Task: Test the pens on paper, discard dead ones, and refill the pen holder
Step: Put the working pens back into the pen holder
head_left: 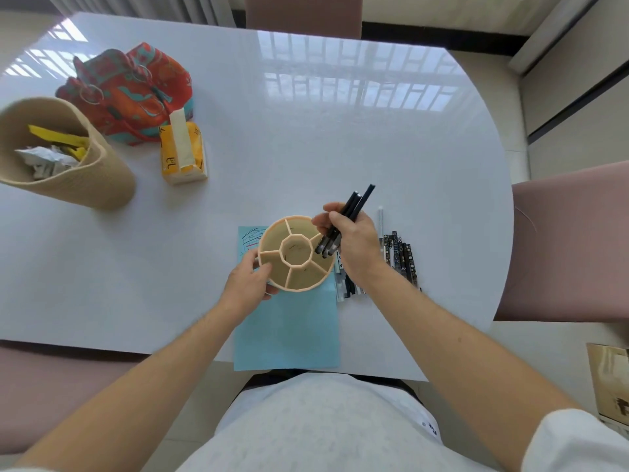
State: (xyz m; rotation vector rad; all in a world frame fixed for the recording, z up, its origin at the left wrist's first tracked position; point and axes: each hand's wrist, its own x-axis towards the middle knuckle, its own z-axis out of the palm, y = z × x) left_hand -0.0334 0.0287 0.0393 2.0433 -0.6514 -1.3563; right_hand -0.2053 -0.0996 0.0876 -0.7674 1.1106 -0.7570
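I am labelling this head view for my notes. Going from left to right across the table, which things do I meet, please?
Woven basket → patterned cloth bag → yellow carton → left hand → pen holder → right hand gripping black pens → patterned pens lying on the table.

Both bare forearms are reaching forward. The left hand (245, 280) is curling its fingers around something, thumb up top. The right hand (354, 237) is gripping, wrist bent inward, knuckles facing up.
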